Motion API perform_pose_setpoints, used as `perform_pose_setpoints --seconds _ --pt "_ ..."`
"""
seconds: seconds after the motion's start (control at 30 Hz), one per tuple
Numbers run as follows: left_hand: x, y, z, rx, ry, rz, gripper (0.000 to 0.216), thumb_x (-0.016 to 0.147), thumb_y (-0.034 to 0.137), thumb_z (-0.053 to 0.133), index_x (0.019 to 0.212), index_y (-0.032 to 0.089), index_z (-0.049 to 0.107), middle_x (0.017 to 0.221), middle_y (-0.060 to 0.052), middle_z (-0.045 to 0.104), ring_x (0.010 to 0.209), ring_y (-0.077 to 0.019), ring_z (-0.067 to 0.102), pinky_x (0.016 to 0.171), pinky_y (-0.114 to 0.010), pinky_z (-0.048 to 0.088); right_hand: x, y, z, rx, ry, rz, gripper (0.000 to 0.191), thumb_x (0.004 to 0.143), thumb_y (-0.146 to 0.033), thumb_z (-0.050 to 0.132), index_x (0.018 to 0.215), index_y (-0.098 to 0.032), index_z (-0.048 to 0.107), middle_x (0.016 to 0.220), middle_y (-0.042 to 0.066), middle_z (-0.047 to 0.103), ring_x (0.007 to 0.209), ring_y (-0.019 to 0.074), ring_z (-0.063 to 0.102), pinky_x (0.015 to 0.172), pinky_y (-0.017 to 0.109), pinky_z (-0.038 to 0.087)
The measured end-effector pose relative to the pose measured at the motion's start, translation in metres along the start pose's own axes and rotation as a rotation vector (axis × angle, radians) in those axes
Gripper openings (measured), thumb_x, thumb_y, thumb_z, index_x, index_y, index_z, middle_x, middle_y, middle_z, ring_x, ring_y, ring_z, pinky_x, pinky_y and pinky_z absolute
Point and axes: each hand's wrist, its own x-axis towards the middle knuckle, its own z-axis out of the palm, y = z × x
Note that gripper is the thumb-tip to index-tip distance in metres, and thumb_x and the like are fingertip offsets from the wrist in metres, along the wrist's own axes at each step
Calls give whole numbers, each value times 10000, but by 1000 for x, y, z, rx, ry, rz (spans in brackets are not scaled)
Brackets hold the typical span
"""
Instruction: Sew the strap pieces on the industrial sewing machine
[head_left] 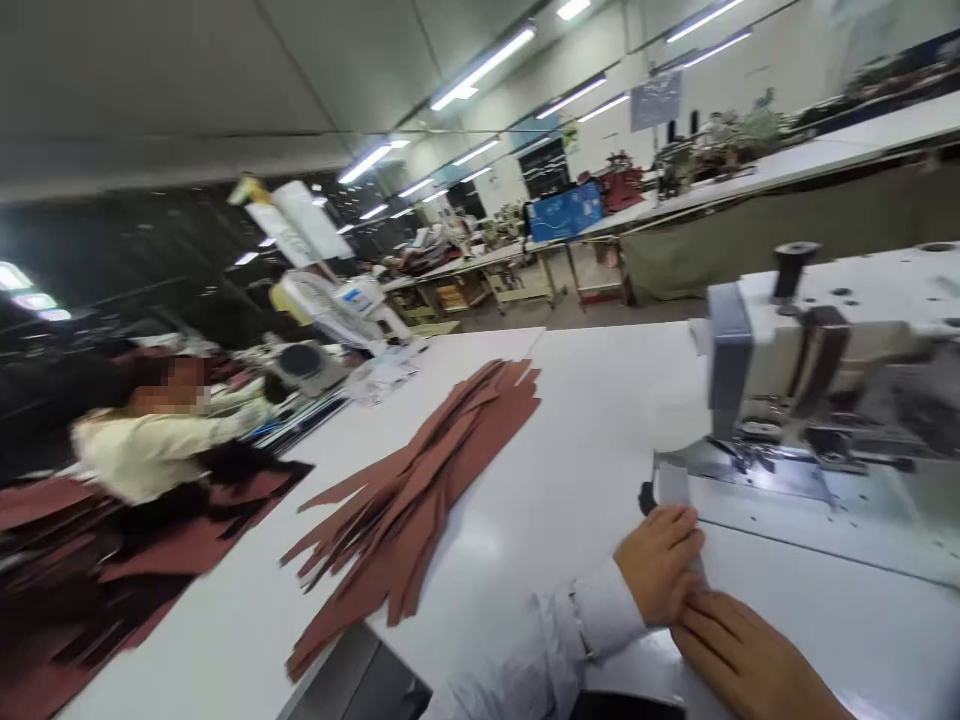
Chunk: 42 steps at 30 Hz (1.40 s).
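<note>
A pale grey strip (673,485) lies on the white sewing table, its far end close to the metal plate of a sewing machine (780,390). Bent over the strip, the fingers of my left hand (660,562) are closed on it and press it down. My right hand (739,650) meets the left one at the strip's near end, fingers together; their tips are partly hidden. A small black piece (646,497) sits beside the strip, just left of my left fingertips. The machine's needle area is to the right of and beyond both hands.
A fanned pile of reddish-brown cut pieces (420,480) lies left on the table. A grey box-like edge (352,675) stands at the near side. Further left a person in a pale top (150,450) sits among more reddish pieces. A blue box (566,212) stands on a far table.
</note>
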Motion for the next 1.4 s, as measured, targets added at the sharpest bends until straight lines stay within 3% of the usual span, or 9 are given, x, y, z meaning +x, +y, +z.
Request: perform_pose_setpoints --seconds 0.07,0.13,0.27,0.4,0.5,0.7,1.1,1.4 --pt "3 -1 5 -26 38 29 440 838 155 413 1269 71 401 1400 -137 376 1336 -218 266 1096 -361 294 8 0 -4 22 121 197 346 844 -107 328 998 -154 634 958 75 663 982 218 569 868 357 462" --pt "9 -4 7 -32 79 6 466 807 123 406 1269 64 395 1408 -155 352 1332 -236 271 1072 -373 332 10 -4 -3 -18 118 261 337 805 -63 352 971 -140 634 971 89 652 995 224 552 845 354 469" --pt "29 -6 5 7 60 9 547 777 295 513 1280 111 398 1394 -167 365 1302 -335 295 1013 -541 328 7 -10 -3 7 37 337 274 764 -40 391 844 -153 628 871 86 640 843 196 565 771 338 483" --pt "54 -6 6 69 49 46 406 822 260 476 1213 154 471 1256 -129 517 1273 -292 351 1025 -532 289 9 1 -11 62 -3 413 241 718 -68 434 856 -129 621 919 114 624 920 218 539 870 377 449" --pt "73 -6 12 99 64 62 332 829 200 447 1150 155 516 1204 -119 546 1249 -271 383 1008 -470 335 9 14 -13 21 -47 445 271 709 -63 450 921 -97 616 955 135 615 987 233 517 885 371 442" --pt "92 -6 21 146 132 40 311 837 221 473 1138 163 523 1297 -106 494 1214 -265 414 993 -470 351 5 29 -15 -19 -31 479 200 817 -57 417 815 -118 607 889 108 617 923 233 541 790 358 473" --pt "94 -8 17 89 126 34 307 830 232 492 1125 162 540 1295 -101 504 1219 -254 413 989 -453 365 6 29 -16 -1 21 465 239 844 -49 380 849 -113 611 818 108 603 953 243 545 781 369 476" --pt "96 -13 19 54 106 36 314 835 246 488 1135 168 536 1316 -102 479 1229 -252 404 998 -446 356 12 32 -19 -20 19 468 246 874 -73 366 880 -122 607 873 107 623 951 238 561 785 368 481"
